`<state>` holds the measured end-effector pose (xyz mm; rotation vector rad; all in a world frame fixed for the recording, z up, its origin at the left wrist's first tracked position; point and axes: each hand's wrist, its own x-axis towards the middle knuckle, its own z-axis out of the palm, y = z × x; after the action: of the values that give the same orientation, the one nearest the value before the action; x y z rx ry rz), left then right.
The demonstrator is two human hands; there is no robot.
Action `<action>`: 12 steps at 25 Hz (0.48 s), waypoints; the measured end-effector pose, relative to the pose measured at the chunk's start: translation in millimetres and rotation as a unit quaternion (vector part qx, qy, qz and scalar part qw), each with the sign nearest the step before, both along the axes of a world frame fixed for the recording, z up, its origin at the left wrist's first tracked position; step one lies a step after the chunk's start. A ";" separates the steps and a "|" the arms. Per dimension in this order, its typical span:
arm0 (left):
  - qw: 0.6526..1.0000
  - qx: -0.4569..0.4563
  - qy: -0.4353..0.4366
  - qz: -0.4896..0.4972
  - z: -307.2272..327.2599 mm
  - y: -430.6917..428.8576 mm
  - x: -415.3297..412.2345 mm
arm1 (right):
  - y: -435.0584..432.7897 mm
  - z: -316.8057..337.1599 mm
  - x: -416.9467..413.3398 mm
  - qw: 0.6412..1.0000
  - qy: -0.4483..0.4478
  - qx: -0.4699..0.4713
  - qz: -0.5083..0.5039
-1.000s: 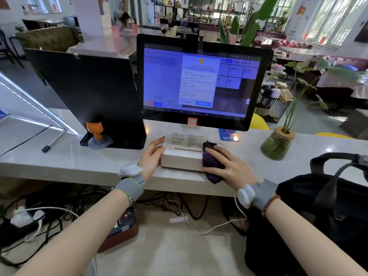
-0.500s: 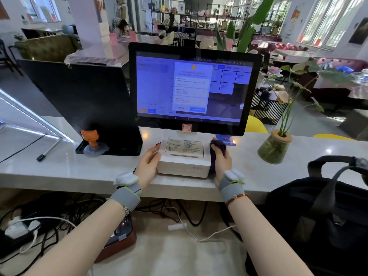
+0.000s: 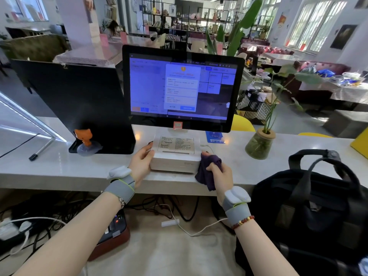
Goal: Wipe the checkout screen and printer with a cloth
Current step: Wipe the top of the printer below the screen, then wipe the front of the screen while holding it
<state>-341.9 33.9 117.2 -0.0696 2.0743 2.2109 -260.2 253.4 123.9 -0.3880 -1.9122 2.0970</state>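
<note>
The checkout screen [image 3: 179, 86] stands lit in blue at the back of the white counter [image 3: 49, 168]. Below it sits the white printer [image 3: 175, 154], a flat box with a label on top. My left hand [image 3: 142, 162] grips the printer's left side. My right hand [image 3: 219, 174] is closed around a dark purple cloth [image 3: 207, 172], which presses against the printer's front right corner and hangs over the counter's front edge.
A black panel [image 3: 79, 104] with an orange cat figure [image 3: 84, 136] stands left of the screen. A plant in a glass vase [image 3: 258, 146] is right of the printer. A black bag [image 3: 310, 212] sits at lower right. Cables and a power strip [image 3: 14, 230] lie under the counter.
My right hand has drawn the cloth from the printer's back right side forward along its right edge to the front corner. My left hand has kept its hold on the printer.
</note>
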 end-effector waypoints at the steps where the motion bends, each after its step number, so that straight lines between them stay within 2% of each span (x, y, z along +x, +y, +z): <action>1: 1.000 -0.022 0.003 -0.003 3.0 -0.9 0.3 | 3.8 8.6 5.0 1.000 0.000 0.001 -0.009; 3: 0.995 -0.090 0.043 0.005 14.9 -5.6 1.8 | 14.7 38.3 9.6 0.996 0.029 -0.043 -0.079; 5: 0.989 -0.110 0.068 0.064 25.9 -15.5 -1.5 | 27.7 74.7 5.0 0.971 0.081 -0.105 -0.200; 7: 0.991 0.002 0.056 0.121 40.8 -30.1 -6.2 | 34.1 114.8 -1.5 0.938 0.164 -0.127 -0.278; 9: 0.980 0.143 0.049 0.130 64.6 -40.8 -9.7 | 27.2 149.9 -8.4 0.917 0.262 -0.065 -0.293; 11: 0.975 0.177 0.055 0.119 93.1 -42.9 -16.2 | 7.7 175.4 -23.2 0.892 0.347 0.094 -0.274; 12: 0.976 0.181 0.055 0.113 101.2 -40.0 -18.5 | -2.8 181.9 -33.4 0.878 0.361 0.182 -0.257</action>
<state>-360.4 -6.1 218.5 -0.1628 1.7518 2.7521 -293.6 250.6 305.8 -0.0015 -1.4737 1.2430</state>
